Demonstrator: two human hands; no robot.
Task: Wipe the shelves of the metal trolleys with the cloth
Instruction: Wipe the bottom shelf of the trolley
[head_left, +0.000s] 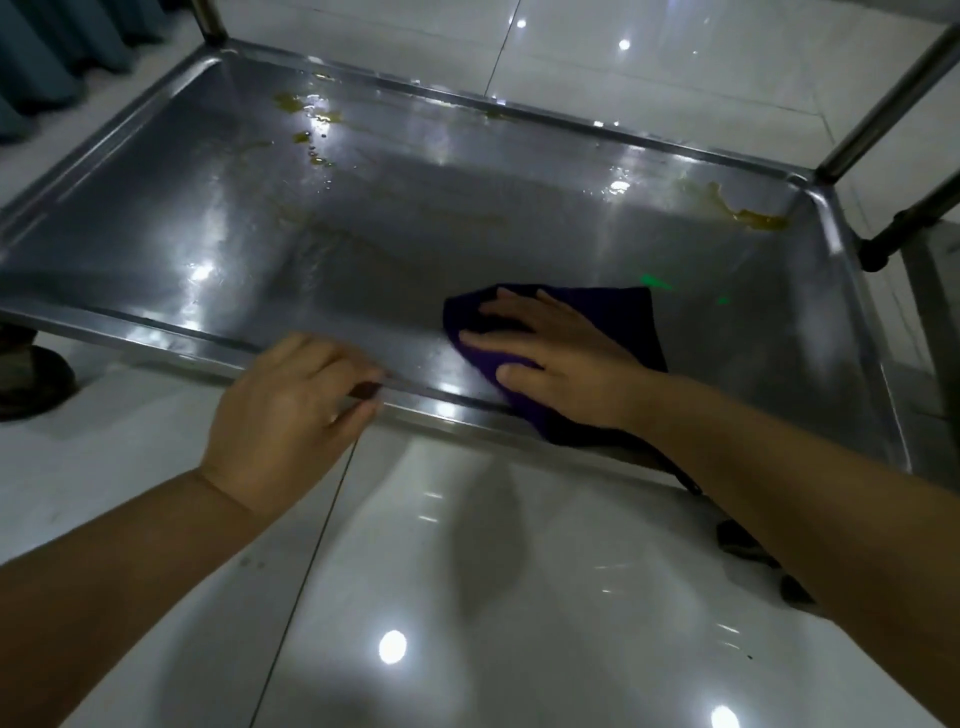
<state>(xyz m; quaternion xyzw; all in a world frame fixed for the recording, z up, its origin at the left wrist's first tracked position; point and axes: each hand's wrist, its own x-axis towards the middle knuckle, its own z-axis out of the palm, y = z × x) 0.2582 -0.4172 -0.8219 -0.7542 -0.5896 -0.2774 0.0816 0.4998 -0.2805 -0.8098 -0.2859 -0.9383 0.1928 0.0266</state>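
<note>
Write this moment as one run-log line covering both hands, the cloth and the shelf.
left hand: grips rim of shelf | right hand: presses purple cloth flat on shelf | yellow stains: unwiped, far side

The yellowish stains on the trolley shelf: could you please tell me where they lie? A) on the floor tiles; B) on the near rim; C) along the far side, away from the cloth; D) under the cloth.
C: the yellowish stains sit by the far rim of the shelf, while the right hand presses the cloth near the front rim.
</note>
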